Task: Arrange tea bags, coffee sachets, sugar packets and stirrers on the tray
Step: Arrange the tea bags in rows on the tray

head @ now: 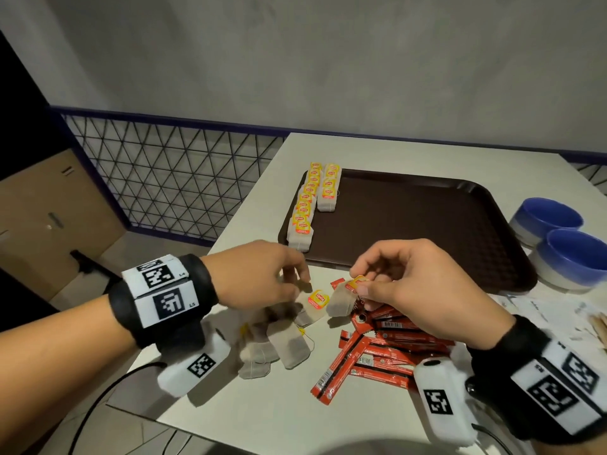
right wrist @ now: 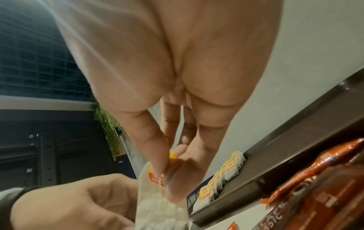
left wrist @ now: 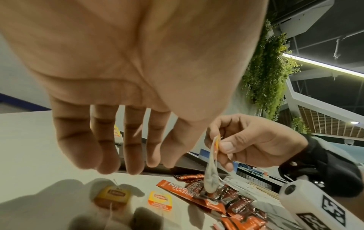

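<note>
- Head view: the right hand (head: 423, 284) pinches a tea bag (head: 343, 298) by its yellow tag between thumb and forefinger, lifted just above the heap of red coffee sachets (head: 377, 349) on the white worktop (head: 262, 412).
- The left hand (head: 259, 274) hovers with fingers pointing down, loosely curved, over a loose pile of tea bags (head: 279, 343); it holds nothing that I can see.
- A single tea bag with its tag face up (head: 313, 305) lies flat between the two hands.
- Beyond them sits the brown tray (head: 427, 224), with two rows of tea bags (head: 312, 201) lined along its left edge. Two blue bowls (head: 558, 238) stand right of the tray.
- Left wrist view: the left hand's fingers (left wrist: 110, 149) hang straight and relaxed, apart from the bags below. The right hand (left wrist: 254, 143) shows beyond, thumb pressed on the tag, the tea bag (left wrist: 211, 179) dangling onto a sachet (left wrist: 189, 194).
- Right wrist view: the right hand's thumb and fingertips (right wrist: 157, 158) close on the orange and yellow tag; the pale bag (right wrist: 157, 207) hangs below. The tray's rim (right wrist: 275, 180) and its rows of tea bags (right wrist: 224, 175) lie behind.
</note>
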`<act>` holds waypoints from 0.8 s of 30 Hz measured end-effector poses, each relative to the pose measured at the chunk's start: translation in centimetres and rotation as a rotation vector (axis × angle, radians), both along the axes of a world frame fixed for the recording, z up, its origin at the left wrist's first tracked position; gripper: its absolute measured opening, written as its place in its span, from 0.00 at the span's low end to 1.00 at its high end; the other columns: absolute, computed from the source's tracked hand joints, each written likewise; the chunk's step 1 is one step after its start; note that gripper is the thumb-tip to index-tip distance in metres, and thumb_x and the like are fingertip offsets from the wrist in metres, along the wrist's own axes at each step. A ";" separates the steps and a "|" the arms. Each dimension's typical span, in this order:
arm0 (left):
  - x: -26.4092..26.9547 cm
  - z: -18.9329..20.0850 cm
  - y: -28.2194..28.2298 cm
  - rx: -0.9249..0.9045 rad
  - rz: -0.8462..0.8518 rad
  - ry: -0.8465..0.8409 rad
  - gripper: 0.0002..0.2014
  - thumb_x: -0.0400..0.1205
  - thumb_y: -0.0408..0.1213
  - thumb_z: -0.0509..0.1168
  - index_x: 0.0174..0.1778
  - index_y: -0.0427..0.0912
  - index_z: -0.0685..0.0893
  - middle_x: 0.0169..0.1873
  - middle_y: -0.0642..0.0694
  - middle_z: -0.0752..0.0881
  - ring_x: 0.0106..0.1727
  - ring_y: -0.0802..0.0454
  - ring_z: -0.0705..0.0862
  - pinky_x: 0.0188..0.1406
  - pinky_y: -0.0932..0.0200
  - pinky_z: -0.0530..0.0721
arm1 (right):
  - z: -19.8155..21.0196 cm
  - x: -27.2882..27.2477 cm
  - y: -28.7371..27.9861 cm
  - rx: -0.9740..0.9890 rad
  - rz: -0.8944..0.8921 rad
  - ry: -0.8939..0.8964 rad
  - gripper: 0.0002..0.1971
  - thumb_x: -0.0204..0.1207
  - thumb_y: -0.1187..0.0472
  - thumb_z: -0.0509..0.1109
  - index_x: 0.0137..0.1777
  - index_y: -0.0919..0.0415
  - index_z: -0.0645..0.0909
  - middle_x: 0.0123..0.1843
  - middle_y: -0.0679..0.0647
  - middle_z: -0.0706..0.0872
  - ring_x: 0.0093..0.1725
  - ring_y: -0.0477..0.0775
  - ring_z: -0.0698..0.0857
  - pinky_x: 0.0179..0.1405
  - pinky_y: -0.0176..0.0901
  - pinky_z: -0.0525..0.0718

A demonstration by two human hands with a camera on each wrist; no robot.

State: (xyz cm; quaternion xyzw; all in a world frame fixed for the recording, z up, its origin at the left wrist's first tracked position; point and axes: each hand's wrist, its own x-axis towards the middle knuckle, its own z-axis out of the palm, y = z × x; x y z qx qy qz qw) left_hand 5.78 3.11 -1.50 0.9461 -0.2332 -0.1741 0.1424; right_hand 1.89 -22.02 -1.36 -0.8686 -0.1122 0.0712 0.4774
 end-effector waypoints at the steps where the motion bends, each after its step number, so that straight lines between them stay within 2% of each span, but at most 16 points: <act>1: 0.3 0.0 -0.4 0.013 0.000 0.000 0.11 0.85 0.45 0.69 0.64 0.57 0.85 0.53 0.58 0.87 0.44 0.65 0.81 0.44 0.70 0.75 | -0.1 0.0 0.1 -0.003 -0.001 0.002 0.09 0.76 0.64 0.83 0.43 0.46 0.92 0.40 0.49 0.92 0.39 0.50 0.93 0.50 0.53 0.94; 4: 0.9 -0.2 -1.7 0.104 -0.042 0.001 0.15 0.86 0.46 0.69 0.69 0.56 0.83 0.57 0.55 0.87 0.50 0.57 0.83 0.51 0.62 0.79 | -0.2 -0.2 0.0 0.009 -0.014 0.002 0.11 0.75 0.67 0.82 0.46 0.46 0.92 0.40 0.49 0.92 0.35 0.42 0.88 0.48 0.52 0.94; 7: 1.0 -0.7 -2.9 0.185 -0.100 -0.022 0.19 0.86 0.46 0.69 0.73 0.54 0.81 0.59 0.50 0.87 0.55 0.51 0.85 0.58 0.55 0.84 | 0.0 -0.4 -0.5 0.060 -0.040 -0.006 0.15 0.74 0.70 0.82 0.49 0.47 0.89 0.40 0.51 0.92 0.36 0.46 0.87 0.46 0.49 0.92; 9: 0.9 -1.1 -3.6 0.229 -0.118 -0.022 0.20 0.85 0.46 0.69 0.74 0.55 0.82 0.60 0.50 0.84 0.56 0.49 0.85 0.60 0.50 0.87 | 0.0 -0.6 -0.9 0.077 -0.046 -0.019 0.15 0.73 0.69 0.83 0.50 0.48 0.87 0.40 0.50 0.92 0.36 0.45 0.88 0.45 0.47 0.91; 11: 0.7 -1.3 -4.1 0.263 -0.122 -0.035 0.20 0.84 0.46 0.70 0.73 0.56 0.82 0.61 0.51 0.80 0.56 0.50 0.83 0.59 0.52 0.86 | -0.1 -0.7 -1.5 0.103 -0.050 -0.017 0.15 0.71 0.68 0.84 0.49 0.49 0.86 0.39 0.50 0.92 0.36 0.44 0.88 0.44 0.44 0.89; 14: 0.5 -1.6 -4.3 0.283 -0.125 -0.061 0.18 0.82 0.45 0.74 0.68 0.54 0.83 0.60 0.52 0.78 0.55 0.51 0.82 0.55 0.55 0.85 | -0.4 -0.9 -2.1 0.134 -0.055 -0.019 0.12 0.71 0.68 0.85 0.45 0.52 0.88 0.38 0.49 0.90 0.33 0.41 0.86 0.41 0.39 0.88; 18: 0.5 -1.9 -4.3 0.299 -0.120 -0.080 0.17 0.79 0.46 0.77 0.61 0.50 0.83 0.57 0.51 0.79 0.54 0.50 0.82 0.51 0.58 0.82 | -0.5 -1.1 -2.4 0.150 -0.063 -0.016 0.09 0.72 0.66 0.85 0.44 0.52 0.89 0.39 0.50 0.90 0.33 0.41 0.86 0.43 0.41 0.91; 21: 0.7 -1.8 -4.3 0.232 -0.098 -0.017 0.11 0.79 0.42 0.78 0.51 0.51 0.83 0.50 0.52 0.84 0.50 0.50 0.85 0.48 0.58 0.85 | -0.4 -1.1 -2.6 0.158 -0.068 -0.003 0.09 0.72 0.65 0.85 0.45 0.51 0.90 0.41 0.51 0.92 0.34 0.43 0.87 0.45 0.44 0.93; 24: 0.8 -1.7 -4.2 0.151 -0.076 0.029 0.14 0.77 0.38 0.78 0.44 0.55 0.78 0.42 0.55 0.86 0.44 0.54 0.86 0.42 0.59 0.83 | -0.3 -1.2 -2.6 0.190 -0.079 0.003 0.08 0.73 0.65 0.85 0.47 0.53 0.92 0.42 0.54 0.93 0.37 0.48 0.92 0.45 0.47 0.95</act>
